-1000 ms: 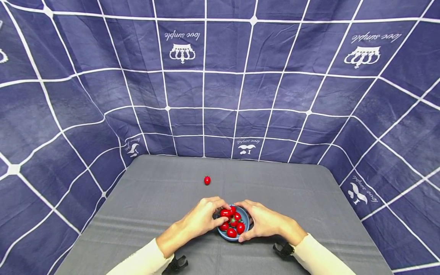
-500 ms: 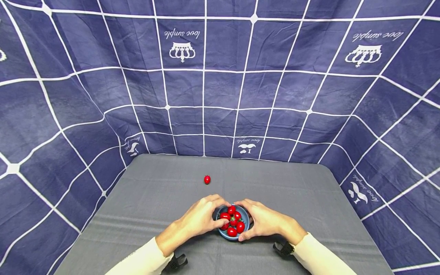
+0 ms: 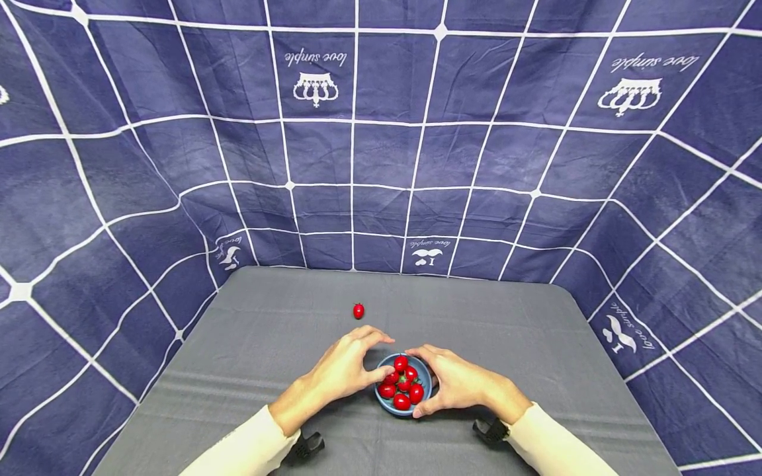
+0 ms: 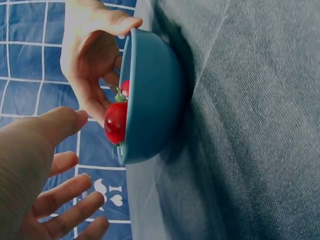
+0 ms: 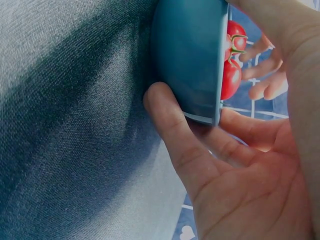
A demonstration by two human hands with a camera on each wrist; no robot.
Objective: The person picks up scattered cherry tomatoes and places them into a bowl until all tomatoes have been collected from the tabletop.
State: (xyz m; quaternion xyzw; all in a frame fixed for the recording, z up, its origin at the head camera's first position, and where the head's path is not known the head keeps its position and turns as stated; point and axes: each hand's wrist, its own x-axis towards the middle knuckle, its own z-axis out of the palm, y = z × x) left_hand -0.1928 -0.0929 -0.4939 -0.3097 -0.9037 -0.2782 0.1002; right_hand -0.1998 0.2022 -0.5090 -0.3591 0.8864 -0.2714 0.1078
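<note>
A small blue bowl [image 4: 155,95] stands on the grey cloth, holding several red cherry tomatoes [image 3: 401,401] with green stems. My right hand [image 3: 458,380] grips the bowl's right side, thumb at the near rim and fingers curled round the far side. Over the left part of the bowl, my left hand [image 3: 342,367] is spread, its thumb overlapping the tomatoes in the head view and its fingers extended beyond the far rim. Nothing is between its thumb and fingers in the left wrist view. Farther back lies a single cherry tomato [image 3: 358,311].
Grey cloth [image 3: 286,311] covers the table, with some wrinkles at the left. Blue curtains [image 3: 381,152] with white grid lines hang behind the table and along both sides. A black strap [image 3: 491,432] sits at my right wrist.
My left hand has let go of a cherry tomato, which now lies in the bowl's left part. Its fingers have straightened and moved back from the rim. My right hand stays on the bowl.
</note>
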